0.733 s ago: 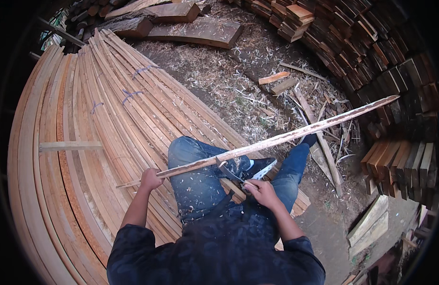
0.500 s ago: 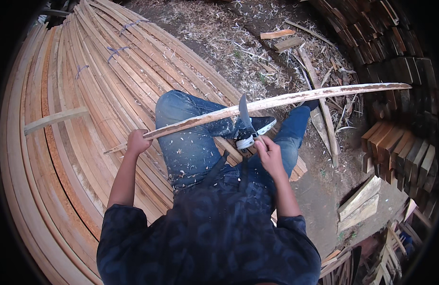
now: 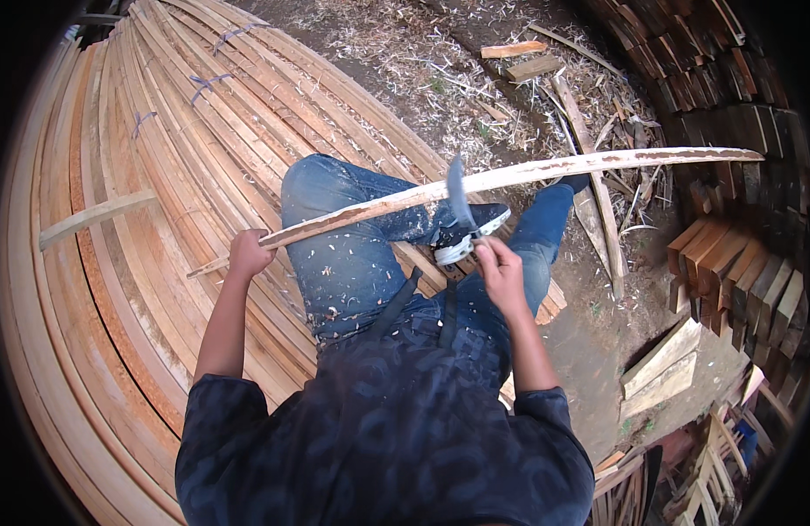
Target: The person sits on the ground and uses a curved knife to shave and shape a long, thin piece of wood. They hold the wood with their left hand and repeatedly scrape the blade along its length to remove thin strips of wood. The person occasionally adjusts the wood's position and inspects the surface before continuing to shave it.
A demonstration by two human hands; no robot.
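Two hands, both busy. Left hand (image 3: pixel 250 255) wrapped round the narrow end of one long, pale wooden strip streaked with brown (image 3: pixel 523 174), which slants across above my two jeans-clad legs (image 3: pixel 348 272). Right hand (image 3: pixel 501 275) clenched on the handle of one curved grey metal knife (image 3: pixel 458 191); blade blurred, overlapping the strip, contact unclear. Left of me, long tan boards (image 3: pixel 150 289) bear three purple ties (image 3: pixel 209 85) and one short pale crosspiece (image 3: pixel 98 219).

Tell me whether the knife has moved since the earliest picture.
Yes. Judged against the orange wood block, the knife in the right hand has shifted rightward and up the picture, and now extends past the far edge of the stick.
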